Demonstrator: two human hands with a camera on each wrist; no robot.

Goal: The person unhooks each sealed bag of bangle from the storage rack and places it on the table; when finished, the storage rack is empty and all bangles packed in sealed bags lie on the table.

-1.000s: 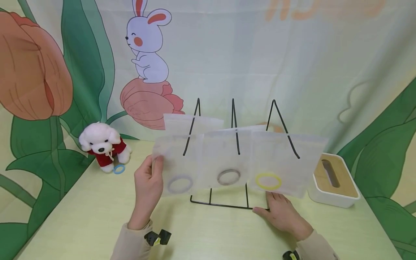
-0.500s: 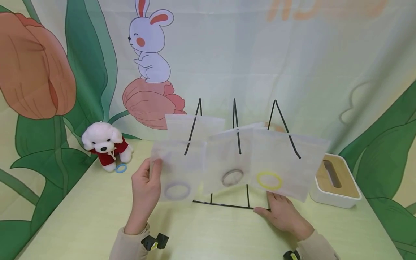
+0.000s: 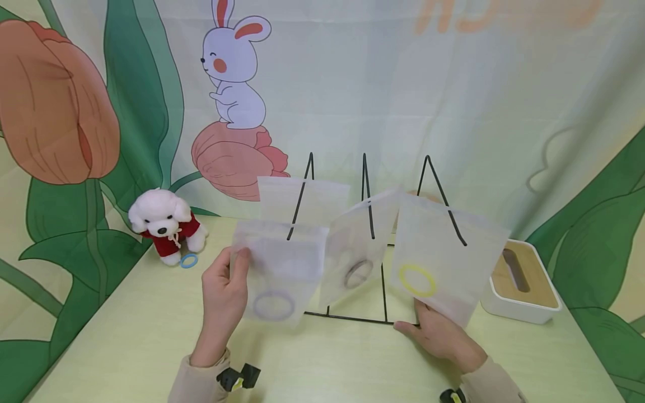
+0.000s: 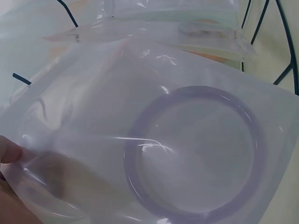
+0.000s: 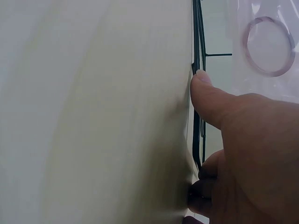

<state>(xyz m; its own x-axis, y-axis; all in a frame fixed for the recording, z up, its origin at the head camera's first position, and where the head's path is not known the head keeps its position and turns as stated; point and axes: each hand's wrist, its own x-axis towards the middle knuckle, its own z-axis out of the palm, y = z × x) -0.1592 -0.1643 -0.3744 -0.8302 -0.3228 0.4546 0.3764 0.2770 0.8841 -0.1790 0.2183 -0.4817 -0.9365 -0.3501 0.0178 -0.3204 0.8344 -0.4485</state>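
My left hand (image 3: 224,294) pinches the left edge of a translucent zip bag (image 3: 284,252) hanging on the left hook of a black wire rack (image 3: 353,318). Inside it lies a pale purple bangle (image 4: 259,149). On the middle hook hangs a bag (image 3: 347,238), turned at an angle, with a brownish bangle (image 5: 247,44). The right hook carries a bag (image 3: 448,246) with a yellow bangle (image 3: 402,275). My right hand (image 3: 440,333) holds the rack's base at its front right corner, thumb on the wire and fingers curled beside it.
Another translucent bag (image 3: 282,196) hangs farther back on the left hook. A white plush dog (image 3: 158,212) in red sits at the back left, a blue ring (image 3: 182,263) by its foot. A white box with a wooden lid (image 3: 541,280) stands right of the rack.
My left hand has drawn the purple-bangle bag slightly left and down. The three front bags have come apart, the middle one swinging to an angle. My right hand keeps its place on the rack.
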